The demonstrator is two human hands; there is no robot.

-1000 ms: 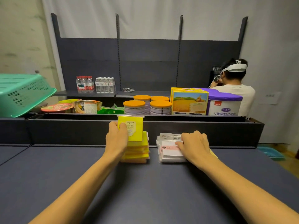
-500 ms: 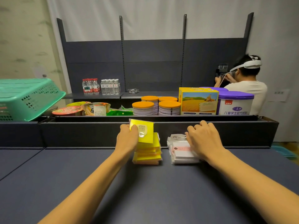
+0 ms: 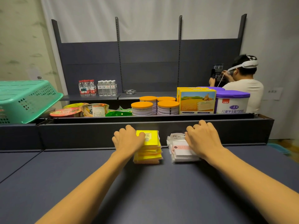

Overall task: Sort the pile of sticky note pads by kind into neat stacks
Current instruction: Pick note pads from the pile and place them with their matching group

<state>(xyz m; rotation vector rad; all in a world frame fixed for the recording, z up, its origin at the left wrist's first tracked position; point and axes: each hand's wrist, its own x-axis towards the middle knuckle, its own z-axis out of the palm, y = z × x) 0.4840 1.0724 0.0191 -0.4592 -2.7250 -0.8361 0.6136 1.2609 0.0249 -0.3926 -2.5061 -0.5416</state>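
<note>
Two stacks of wrapped sticky note pads stand side by side on the dark table (image 3: 145, 191), close to its back wall. The yellow stack (image 3: 148, 153) is on the left, with a labelled yellow pad (image 3: 148, 137) lying on top. My left hand (image 3: 127, 139) grips that top pad from its left side, thumb on its face. The white and pink stack (image 3: 181, 151) is on the right. My right hand (image 3: 202, 138) rests on its right part, fingers curled over the top pad's far edge. The stack's right side is hidden under the hand.
Behind the low dark wall (image 3: 97, 135) sit orange-lidded tins (image 3: 142, 107), a yellow box (image 3: 196, 101), a purple-lidded tub (image 3: 233, 102) and noodle bowls (image 3: 64, 112). A green basket (image 3: 24, 101) stands at far left. A person (image 3: 242, 81) works at the back right, beyond water bottles (image 3: 97, 88).
My left hand has lowered the yellow pad from upright above the stack to flat on top of it. My right hand has stayed on the white stack.
</note>
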